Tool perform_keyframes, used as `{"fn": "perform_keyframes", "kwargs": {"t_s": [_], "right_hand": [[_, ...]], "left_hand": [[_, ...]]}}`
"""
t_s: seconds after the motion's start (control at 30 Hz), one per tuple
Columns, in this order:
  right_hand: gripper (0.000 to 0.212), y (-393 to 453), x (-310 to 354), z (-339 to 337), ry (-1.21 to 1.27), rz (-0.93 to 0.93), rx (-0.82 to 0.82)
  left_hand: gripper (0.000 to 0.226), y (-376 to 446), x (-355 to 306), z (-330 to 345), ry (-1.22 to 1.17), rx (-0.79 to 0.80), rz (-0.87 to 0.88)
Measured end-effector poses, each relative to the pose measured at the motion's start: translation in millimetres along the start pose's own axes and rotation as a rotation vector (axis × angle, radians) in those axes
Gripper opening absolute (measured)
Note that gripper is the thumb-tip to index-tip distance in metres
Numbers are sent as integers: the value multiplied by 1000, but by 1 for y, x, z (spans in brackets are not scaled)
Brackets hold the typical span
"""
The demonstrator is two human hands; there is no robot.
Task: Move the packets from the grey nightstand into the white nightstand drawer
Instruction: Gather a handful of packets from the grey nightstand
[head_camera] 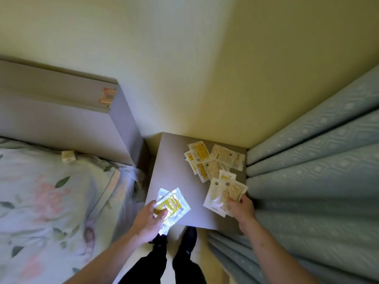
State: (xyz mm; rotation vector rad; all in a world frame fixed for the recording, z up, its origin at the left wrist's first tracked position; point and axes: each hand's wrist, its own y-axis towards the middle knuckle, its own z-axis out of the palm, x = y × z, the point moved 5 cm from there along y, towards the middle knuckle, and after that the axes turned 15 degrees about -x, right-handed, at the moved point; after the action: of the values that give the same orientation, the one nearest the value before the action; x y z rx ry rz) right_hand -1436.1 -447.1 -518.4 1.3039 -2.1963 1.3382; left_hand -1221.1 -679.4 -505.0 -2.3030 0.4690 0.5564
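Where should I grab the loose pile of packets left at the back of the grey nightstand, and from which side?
Both hands already hold packets: left hand, right hand. The loose pile lies flat and overlapping on the grey nightstand, close to the curtain. Probably come from the open left-front side, slide fingers under the near overhanging edges and pinch several together.

A grey headboard (61, 117) stands against the pale yellow wall (184, 68), with a floral pillow (51, 197) just below it, a small cream box (68, 156) at its foot, and pale blue patterned curtains (320, 160) well to its right.
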Motion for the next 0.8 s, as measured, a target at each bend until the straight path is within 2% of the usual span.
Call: {"fn": "perform_keyframes", "kwargs": {"t_s": [0.17, 0.27, 0.43, 0.57, 0.63, 0.73, 0.8], "right_hand": [[33, -49, -10, -33, 163, 71, -1], [31, -75, -10, -54, 232, 76, 29], [29, -113, -8, -73, 274, 40, 146], [22, -128, -3, -74, 286, 49, 262], [18, -132, 0, -74, 255, 11, 316], [12, -134, 3, -75, 192, -57, 414], [17, -140, -1, -72, 142, -76, 487]], "left_hand": [[23, -34, -2, -36, -99, -14, -6], [12, -55, -11, -54, -156, -17, 12], [9, -84, -24, -71, -185, -13, 50], [18, -116, -32, -80, -253, -133, 85], [10, -135, -24, -79, -280, -183, 73], [9, -168, -6, -73, -319, -264, 24], [10, -195, 7, -71, -341, -326, -38]]}}
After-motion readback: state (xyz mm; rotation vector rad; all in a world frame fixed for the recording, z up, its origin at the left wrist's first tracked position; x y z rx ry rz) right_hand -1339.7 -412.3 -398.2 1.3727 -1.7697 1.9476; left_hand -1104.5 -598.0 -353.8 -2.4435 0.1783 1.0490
